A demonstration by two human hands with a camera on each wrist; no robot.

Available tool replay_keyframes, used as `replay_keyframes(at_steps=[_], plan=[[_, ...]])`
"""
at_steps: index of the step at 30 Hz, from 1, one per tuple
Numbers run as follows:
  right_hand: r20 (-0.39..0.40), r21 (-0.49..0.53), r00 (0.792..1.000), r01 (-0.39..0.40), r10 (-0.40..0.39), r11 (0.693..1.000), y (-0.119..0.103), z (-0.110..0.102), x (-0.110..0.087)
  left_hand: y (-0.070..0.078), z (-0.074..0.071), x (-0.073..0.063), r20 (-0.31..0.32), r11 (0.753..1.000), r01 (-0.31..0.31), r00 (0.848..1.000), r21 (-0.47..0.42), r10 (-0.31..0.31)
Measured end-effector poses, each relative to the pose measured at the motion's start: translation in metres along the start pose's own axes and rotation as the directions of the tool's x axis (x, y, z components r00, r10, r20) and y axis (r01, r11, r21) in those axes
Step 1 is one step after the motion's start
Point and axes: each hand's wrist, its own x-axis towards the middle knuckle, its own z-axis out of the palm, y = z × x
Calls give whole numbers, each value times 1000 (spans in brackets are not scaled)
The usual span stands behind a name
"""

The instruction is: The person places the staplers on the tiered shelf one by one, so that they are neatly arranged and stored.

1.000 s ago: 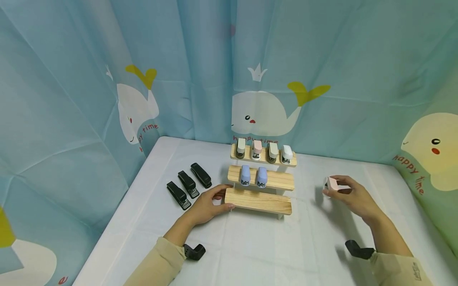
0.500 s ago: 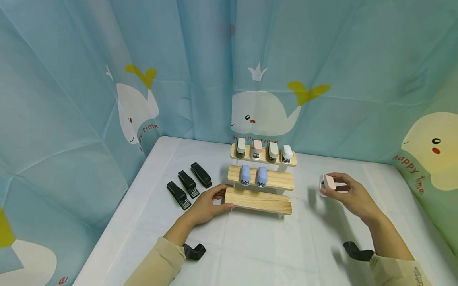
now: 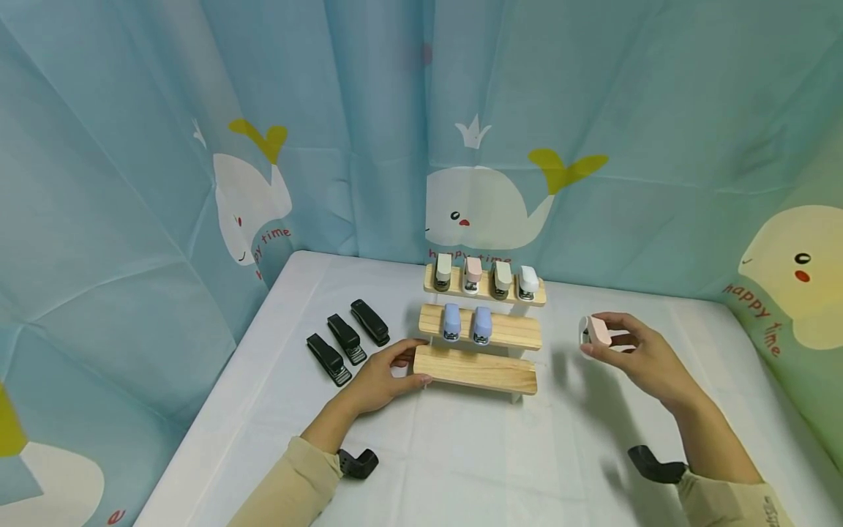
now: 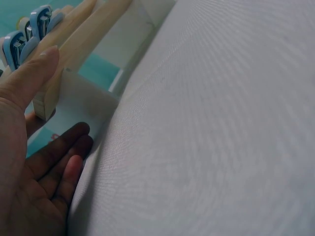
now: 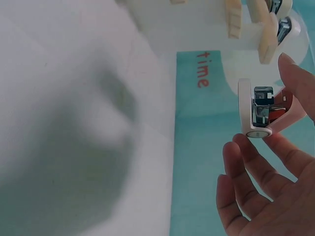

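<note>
My left hand (image 3: 377, 378) grips the left end of the lowest board of a three-step wooden display stand (image 3: 476, 368). The left wrist view has the thumb on top of the board (image 4: 93, 37), with a finger under its end and the other fingers loosely bent below. To the right of the stand, my right hand (image 3: 644, 360) holds a small pink-and-white mini stapler (image 3: 598, 332) above the table, pinched between thumb and fingers. Its metal staple mechanism (image 5: 262, 105) faces the camera in the right wrist view. Two blue mini staplers (image 3: 482, 326) stand on the middle board.
Along the top board (image 3: 486, 293) stand several mini staplers in pale green, pink and white. Three black staplers (image 3: 347, 339) lie left of the stand, near my left hand. A blue whale-print curtain (image 3: 369, 183) hangs behind the white-covered table (image 3: 461, 468).
My right hand has carried the pink stapler a little left and slightly up in the head view, towards the stand. The left hand and the stand stay in place.
</note>
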Motion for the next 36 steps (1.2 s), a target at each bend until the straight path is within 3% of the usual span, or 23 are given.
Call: replay_keyframes(at_steps=[36], plan=[[-31, 38, 995, 93, -92, 995, -50, 10, -12, 1, 0, 1, -5, 1000, 4, 1000, 4, -4]])
